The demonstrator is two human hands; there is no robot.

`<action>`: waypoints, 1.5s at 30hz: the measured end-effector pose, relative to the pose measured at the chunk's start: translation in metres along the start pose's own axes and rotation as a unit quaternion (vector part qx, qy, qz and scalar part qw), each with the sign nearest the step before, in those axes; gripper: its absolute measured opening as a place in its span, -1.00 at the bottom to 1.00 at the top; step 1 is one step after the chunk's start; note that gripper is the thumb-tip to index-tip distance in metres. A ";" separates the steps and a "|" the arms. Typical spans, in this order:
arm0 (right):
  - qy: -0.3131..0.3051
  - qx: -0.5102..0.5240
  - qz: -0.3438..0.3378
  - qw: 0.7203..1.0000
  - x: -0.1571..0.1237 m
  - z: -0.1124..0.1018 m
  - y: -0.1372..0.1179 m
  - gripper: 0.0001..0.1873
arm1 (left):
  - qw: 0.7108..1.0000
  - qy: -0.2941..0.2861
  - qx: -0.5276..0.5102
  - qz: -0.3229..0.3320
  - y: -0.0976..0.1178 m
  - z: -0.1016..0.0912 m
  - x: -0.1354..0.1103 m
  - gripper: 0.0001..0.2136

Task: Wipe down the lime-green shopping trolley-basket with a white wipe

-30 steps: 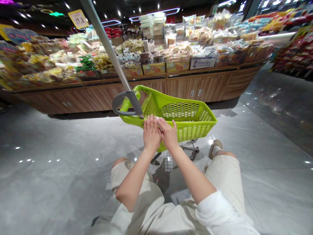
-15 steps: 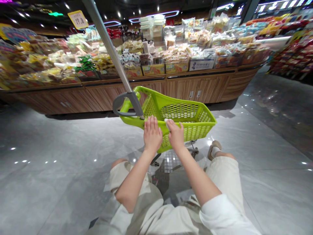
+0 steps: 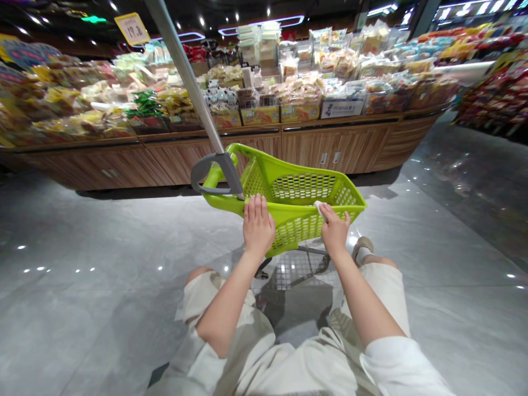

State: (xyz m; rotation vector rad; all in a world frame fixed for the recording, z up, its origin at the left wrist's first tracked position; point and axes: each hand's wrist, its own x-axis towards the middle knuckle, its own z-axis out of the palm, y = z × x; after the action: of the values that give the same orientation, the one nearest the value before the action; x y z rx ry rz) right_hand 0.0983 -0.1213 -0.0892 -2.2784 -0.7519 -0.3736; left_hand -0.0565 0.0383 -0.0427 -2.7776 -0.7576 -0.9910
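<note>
In front of me is a green plastic shopping cart [image 3: 289, 212] with a perforated basket. My left hand [image 3: 258, 228] lies flat against the near side of the basket, fingers stretched out and their tips at the rim. Farther right, my right hand [image 3: 335, 228] is closed on a small white cloth [image 3: 320, 210] and presses it to the near rim; whether it is cloth or tissue is hard to make out. A grey loop-shaped bracket [image 3: 214, 175] sits at the cart's left end, beside the green handle [image 3: 215, 173]. The part of the basket behind my hands is hidden.
A metal pole [image 3: 185, 77] slants up from the bracket, with a price sign [image 3: 132, 29] near its upper part. Behind the cart stands a wooden display counter [image 3: 231, 148] heaped with packaged food [image 3: 301, 91]. My knees flank the cart on the grey tiled floor [image 3: 103, 236].
My right hand has slid right along the near rim, carrying the white cloth towards the basket's right end. My left hand stays at the same place on the cart.
</note>
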 end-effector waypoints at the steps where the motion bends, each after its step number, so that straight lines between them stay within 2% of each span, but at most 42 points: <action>1: -0.002 0.003 -0.003 1.000 0.000 0.002 -0.013 -0.31 | 1.000 0.000 -0.003 -0.002 0.001 0.000 0.000 -0.47; 3: -0.024 0.021 -0.045 0.998 -0.001 0.007 -0.051 -0.33 | 1.000 -0.001 -0.007 -0.006 0.002 0.001 0.000 -0.47; 6: -0.077 0.069 -0.153 0.983 -0.004 0.014 -0.111 -0.36 | 1.000 -0.005 -0.002 -0.006 0.002 0.001 0.001 -0.47; 8: -0.091 0.085 -0.188 0.974 -0.007 0.017 -0.132 -0.38 | 1.000 -0.007 0.007 -0.001 0.000 0.000 0.000 -0.48; 9: -0.094 0.084 -0.193 0.973 -0.007 0.017 -0.134 -0.37 | 1.000 -0.007 0.008 0.001 0.000 0.000 0.000 -0.48; 11: -0.093 0.069 -0.189 0.975 -0.007 0.016 -0.118 -0.29 | 1.000 -0.005 0.004 0.004 -0.003 0.000 0.000 -0.47; 14: -0.072 0.028 -0.157 0.985 -0.005 0.012 -0.064 -0.19 | 1.000 0.000 -0.009 0.004 -0.006 0.001 -0.002 -0.47; 17: -0.043 0.004 -0.104 0.994 -0.002 0.006 -0.011 -0.21 | 1.000 0.001 -0.013 0.002 -0.006 0.001 -0.003 -0.47; 19: -0.031 0.002 -0.070 0.997 0.001 0.003 0.006 -0.24 | 1.000 0.001 -0.013 0.001 -0.005 0.001 -0.003 -0.47; 21: -0.017 0.003 -0.037 0.999 0.002 0.003 0.001 -0.28 | 1.000 0.000 -0.014 -0.002 -0.003 0.001 -0.002 -0.47; 23: -0.013 0.008 -0.028 0.999 0.001 0.005 -0.024 -0.32 | 1.000 -0.001 -0.018 -0.007 0.000 0.001 -0.001 -0.47; 25: -0.037 0.027 -0.065 0.997 -0.001 0.009 -0.064 -0.33 | 1.000 -0.001 -0.021 -0.013 0.001 0.002 0.000 -0.46; 27: -0.077 0.059 -0.139 0.986 -0.004 0.013 -0.103 -0.33 | 1.000 -0.002 -0.018 -0.013 0.001 0.002 0.000 -0.46; 29: -0.097 0.081 -0.180 0.976 -0.005 0.015 -0.129 -0.35 | 1.000 -0.004 -0.011 -0.009 0.000 0.003 0.000 -0.47; 30: -0.102 0.084 -0.188 0.973 -0.006 0.015 -0.134 -0.34 | 1.000 -0.005 -0.009 -0.005 -0.001 0.003 0.000 -0.47; 31: -0.102 0.082 -0.189 0.973 -0.006 0.015 -0.132 -0.32 | 1.000 -0.004 -0.008 -0.003 -0.002 0.003 -0.001 -0.47; 33: -0.098 0.064 -0.178 0.977 -0.005 0.013 -0.111 -0.24 | 1.000 0.002 -0.008 0.001 -0.003 0.003 -0.001 -0.47; 35: -0.087 0.041 -0.153 0.984 -0.003 0.009 -0.074 -0.19 | 1.000 0.010 -0.009 0.003 -0.004 0.002 -0.001 -0.47; 38: -0.049 0.017 -0.089 0.995 0.001 0.003 -0.019 -0.24 | 1.000 0.015 -0.006 0.002 -0.004 0.001 -0.001 -0.47; 40: -0.016 0.008 -0.040 0.999 0.002 0.001 -0.002 -0.29 | 1.000 0.013 -0.003 0.002 -0.003 0.001 0.000 -0.48; 42: 0.005 0.008 -0.003 1.000 0.001 0.003 -0.008 -0.32 | 1.000 0.010 0.000 0.001 -0.001 0.000 0.000 -0.48; 45: -0.018 0.038 -0.027 0.999 -0.002 0.011 -0.055 -0.33 | 1.000 0.008 -0.002 -0.007 0.002 0.000 0.000 -0.46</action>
State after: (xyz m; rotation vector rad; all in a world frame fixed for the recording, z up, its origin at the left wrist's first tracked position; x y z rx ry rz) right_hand 0.0635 -0.0828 -0.0687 -2.2025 -0.8320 -0.3248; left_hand -0.0553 0.0367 -0.0429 -2.7692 -0.7736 -1.0168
